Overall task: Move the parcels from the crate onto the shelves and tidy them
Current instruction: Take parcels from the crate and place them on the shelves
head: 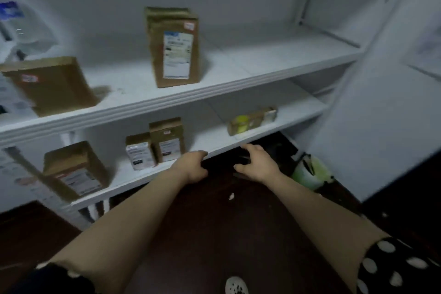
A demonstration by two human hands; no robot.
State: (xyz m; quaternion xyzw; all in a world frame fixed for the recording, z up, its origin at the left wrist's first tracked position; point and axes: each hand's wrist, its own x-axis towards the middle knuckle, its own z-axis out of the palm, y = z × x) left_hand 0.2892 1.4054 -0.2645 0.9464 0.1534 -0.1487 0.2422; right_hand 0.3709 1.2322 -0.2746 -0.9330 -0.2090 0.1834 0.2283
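Parcels (175, 48) sit on both white shelves. On the upper shelf (274, 64), 1 tall brown parcel stands in the middle and 1 leaning parcel (50, 83) tilts at the left. On the lower shelf (214, 141) are 3 small upright parcels (167, 138), with 1 flat parcel (251, 120) bearing a yellow patch lying to their right.

Both hands reach to the dark gap under that shelf's front edge. The left hand (193, 166) has its fingers curled downward; whether they grip anything I cannot tell. The right hand (256, 162) has its fingers spread wide and holds nothing. A green-and-white bag (307, 172) sits on the dark floor (214, 222).
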